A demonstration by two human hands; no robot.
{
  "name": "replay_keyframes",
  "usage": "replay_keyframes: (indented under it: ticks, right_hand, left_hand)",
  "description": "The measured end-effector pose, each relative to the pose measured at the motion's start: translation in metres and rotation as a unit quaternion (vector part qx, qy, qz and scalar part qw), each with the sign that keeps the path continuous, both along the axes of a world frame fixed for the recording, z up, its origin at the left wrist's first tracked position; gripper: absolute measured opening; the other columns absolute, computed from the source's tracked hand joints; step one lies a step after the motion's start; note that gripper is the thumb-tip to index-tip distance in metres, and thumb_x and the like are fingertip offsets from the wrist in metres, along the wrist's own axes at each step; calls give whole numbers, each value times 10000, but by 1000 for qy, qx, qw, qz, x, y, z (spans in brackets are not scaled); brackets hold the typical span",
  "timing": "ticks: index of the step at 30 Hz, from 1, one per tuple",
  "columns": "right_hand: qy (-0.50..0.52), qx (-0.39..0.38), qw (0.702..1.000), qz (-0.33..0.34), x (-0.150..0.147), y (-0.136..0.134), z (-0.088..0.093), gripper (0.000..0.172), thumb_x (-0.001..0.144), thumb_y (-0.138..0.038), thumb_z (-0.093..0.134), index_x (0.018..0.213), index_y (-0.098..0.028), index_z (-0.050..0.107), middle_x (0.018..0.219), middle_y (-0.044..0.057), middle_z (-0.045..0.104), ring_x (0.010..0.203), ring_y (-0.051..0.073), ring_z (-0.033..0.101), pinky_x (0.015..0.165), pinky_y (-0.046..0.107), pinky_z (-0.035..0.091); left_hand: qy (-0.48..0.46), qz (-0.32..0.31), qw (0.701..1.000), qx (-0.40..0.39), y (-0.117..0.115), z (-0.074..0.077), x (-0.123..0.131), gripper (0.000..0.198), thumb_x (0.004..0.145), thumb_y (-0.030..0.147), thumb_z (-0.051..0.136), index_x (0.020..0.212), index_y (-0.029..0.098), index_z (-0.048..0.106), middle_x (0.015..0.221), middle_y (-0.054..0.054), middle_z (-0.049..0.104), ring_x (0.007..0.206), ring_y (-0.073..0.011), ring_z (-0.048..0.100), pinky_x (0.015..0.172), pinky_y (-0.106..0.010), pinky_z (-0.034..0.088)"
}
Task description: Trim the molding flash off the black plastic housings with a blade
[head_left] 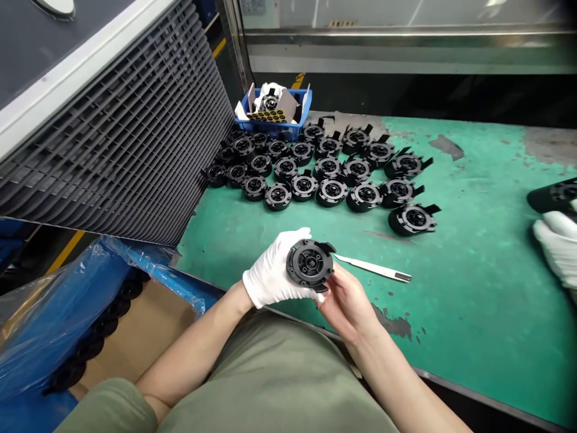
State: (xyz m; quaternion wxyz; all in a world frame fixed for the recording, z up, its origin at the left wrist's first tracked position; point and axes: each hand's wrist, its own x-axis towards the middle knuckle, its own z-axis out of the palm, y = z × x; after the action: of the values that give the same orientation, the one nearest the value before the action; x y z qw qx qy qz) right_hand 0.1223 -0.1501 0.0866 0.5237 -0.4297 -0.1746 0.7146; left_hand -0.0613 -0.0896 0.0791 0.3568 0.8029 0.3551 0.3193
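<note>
The gloved fingers of the left hand [273, 272] are clamped around the black part [310, 263] at the centre of the frame; the bare right hand [346, 300] is laid against its lower right edge, its grip impossible to tell. The part is best held steady by its rim, its tabs [328, 247] left unstressed. Its underside and the right fingertips are hidden. At the right edge of the worktop [478, 300], a co-worker's glove [556, 243] is cut off.
</note>
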Motion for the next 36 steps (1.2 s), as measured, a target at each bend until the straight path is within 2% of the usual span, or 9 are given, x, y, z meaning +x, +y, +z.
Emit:
replay_keyframes:
  ticks: [6, 14, 18, 24, 26, 30, 33, 35, 36]
  right_hand:
    - [65, -46, 997, 18, -2, -4, 2, 266, 858, -431, 913, 983, -215, 822, 921, 48, 785, 790, 198, 631, 664, 325, 550]
    - [76, -59, 995, 26, -2, -5, 5, 280, 840, -440, 931, 977, -221, 821, 968, 59, 804, 982, 259, 710, 805, 373, 603]
    - [72, -60, 995, 29, -4, -5, 3, 273, 839, -439, 929, 949, -217, 813, 967, 65, 802, 969, 260, 707, 783, 371, 597]
    - [53, -62, 996, 36, -7, -5, -1, 304, 847, -460, 922, 994, -213, 822, 961, 63, 787, 858, 215, 653, 639, 309, 522]
    - [40, -66, 996, 39, -8, -3, -2, 322, 845, -473, 921, 1005, -210, 828, 978, 65, 787, 804, 190, 616, 608, 294, 497]
    - [13, -74, 995, 69, -10, 2, -6, 350, 847, -497, 926, 1039, -217, 844, 1042, 78, 783, 821, 184, 611, 604, 273, 501]
    - [-3, -72, 991, 116, -15, 4, -8, 410, 849, -541, 924, 1111, -234, 852, 1139, 101, 766, 945, 217, 654, 631, 264, 535]
    - [-23, -73, 988, 132, -18, 7, -11, 439, 819, -546, 945, 1127, -249, 850, 1121, 97, 748, 944, 212, 654, 634, 252, 542]
    - [-46, -86, 986, 134, -20, 9, -13, 456, 779, -558, 966, 1080, -235, 851, 1070, 104, 739, 910, 221, 657, 617, 266, 549]
  left_hand:
    - [50, 12, 999, 7, -2, 15, -1, 1272, 583, 689, 1063, 1611, 219, 478, 1471, -194, 668, 1407, -428, 670, 1248, -588, 572]
    - [32, 18, 999, 29, -6, 12, -3, 1218, 592, 673, 1065, 1566, 219, 491, 1442, -181, 676, 1382, -411, 691, 1229, -561, 590]
    - [21, 28, 999, 31, -8, 9, -5, 1220, 591, 700, 1055, 1560, 224, 487, 1414, -177, 682, 1357, -405, 704, 1206, -553, 607]
    - [26, 55, 998, -1, -12, 8, -11, 1254, 555, 687, 1072, 1563, 234, 480, 1434, -181, 675, 1374, -413, 698, 1213, -559, 606]
    - [14, 63, 998, -10, -12, 10, -11, 1194, 579, 661, 1071, 1537, 230, 502, 1431, -179, 682, 1367, -410, 703, 1205, -556, 612]
    - [24, 92, 995, -23, -18, 19, -14, 816, 679, 561, 1020, 1331, 246, 643, 1284, -134, 734, 1223, -379, 759, 1107, -533, 662]
    - [44, 148, 988, 11, -27, 21, -40, 765, 663, 529, 1006, 1291, 251, 667, 1279, -127, 740, 1198, -368, 762, 1107, -537, 655]
    - [29, 240, 969, 45, -34, 16, -79, 882, 638, 568, 1013, 1360, 236, 632, 1358, -148, 724, 1290, -377, 731, 1199, -556, 597]
    - [3, 317, 947, 55, -39, 13, -103, 947, 624, 611, 1014, 1386, 224, 606, 1392, -161, 711, 1331, -380, 713, 1242, -564, 559]
